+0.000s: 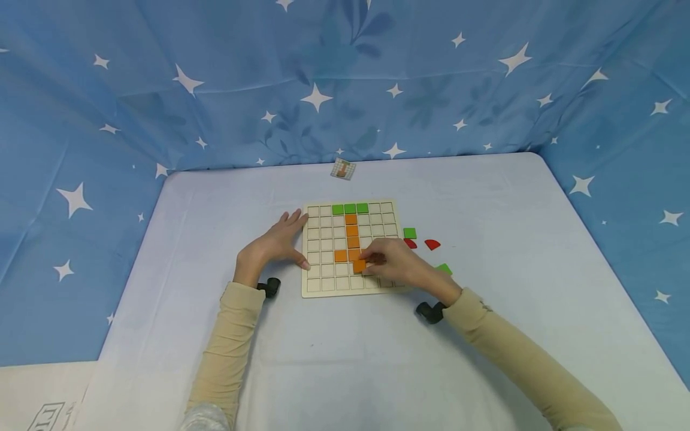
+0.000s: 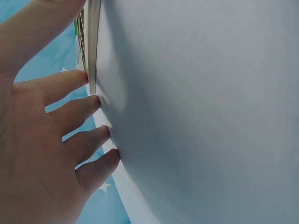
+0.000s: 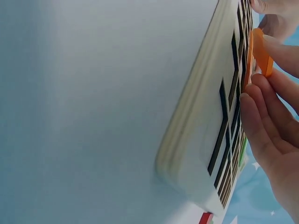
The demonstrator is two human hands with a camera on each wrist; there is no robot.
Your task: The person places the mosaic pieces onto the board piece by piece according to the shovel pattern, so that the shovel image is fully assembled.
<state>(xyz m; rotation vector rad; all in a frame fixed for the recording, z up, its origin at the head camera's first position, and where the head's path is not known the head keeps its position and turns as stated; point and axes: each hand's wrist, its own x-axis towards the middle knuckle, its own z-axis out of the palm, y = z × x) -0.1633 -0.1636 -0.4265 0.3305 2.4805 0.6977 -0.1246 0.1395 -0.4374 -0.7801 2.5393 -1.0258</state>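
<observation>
A pale wooden grid board (image 1: 327,286) lies on the white table. Three green square tiles (image 1: 350,209) sit in its top row, with several orange tiles (image 1: 352,230) in a column beneath them and one orange tile (image 1: 341,256) left of that column. Between thumb and fingers, my right hand (image 1: 396,260) pinches an orange square tile (image 3: 263,53), held tilted just over the lower part of the board. My left hand (image 1: 277,242) has its fingers spread, and its thumb and fingertips touch the board's left edge. The right hand covers part of the board's right side.
Right of the board lie a green tile (image 1: 409,233), two red quarter-round pieces (image 1: 432,244) and another green piece (image 1: 444,269) partly behind my wrist. A small patterned card (image 1: 342,169) lies near the table's back edge. Blue star-printed cloth (image 1: 345,114) hangs behind.
</observation>
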